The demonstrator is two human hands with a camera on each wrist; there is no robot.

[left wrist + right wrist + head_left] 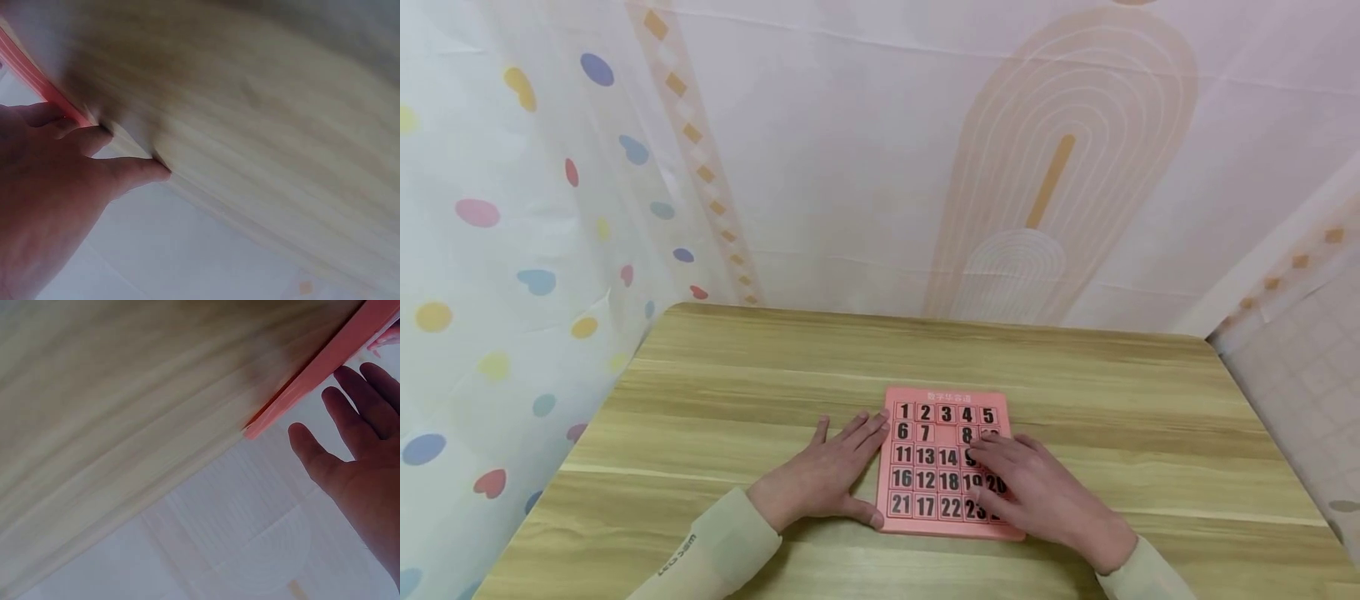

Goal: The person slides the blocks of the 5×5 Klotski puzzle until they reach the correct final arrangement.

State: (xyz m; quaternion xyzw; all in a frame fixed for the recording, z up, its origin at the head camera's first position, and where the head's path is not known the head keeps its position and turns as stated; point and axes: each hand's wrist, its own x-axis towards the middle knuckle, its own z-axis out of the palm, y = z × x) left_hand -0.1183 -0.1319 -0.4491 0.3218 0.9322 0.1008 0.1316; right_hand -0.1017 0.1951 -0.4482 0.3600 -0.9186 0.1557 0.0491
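A pink sliding number puzzle [951, 528] lies flat on the wooden table, with black-numbered tiles in rows. Its gap [946, 433] is in the second row, between tiles 7 and 8. My left hand [823, 479] rests at the puzzle's left side, fingertips at the upper left edge and thumb at the lower left corner. Over the right-hand columns hovers or rests my right hand [1041, 492], its fingers near tile 9 [970, 457] and partly hiding tiles there. Both wrist views show the puzzle's pink side [28, 65] beside extended fingers; whether the right fingertips press a tile is unclear.
The wood-grain table [760, 367] extends around the puzzle on all sides. Behind it hangs a pale curtain [850, 167] with arch patterns, and at the left another cloth [512, 333] with coloured dots. Tiled floor [1300, 358] shows at the right.
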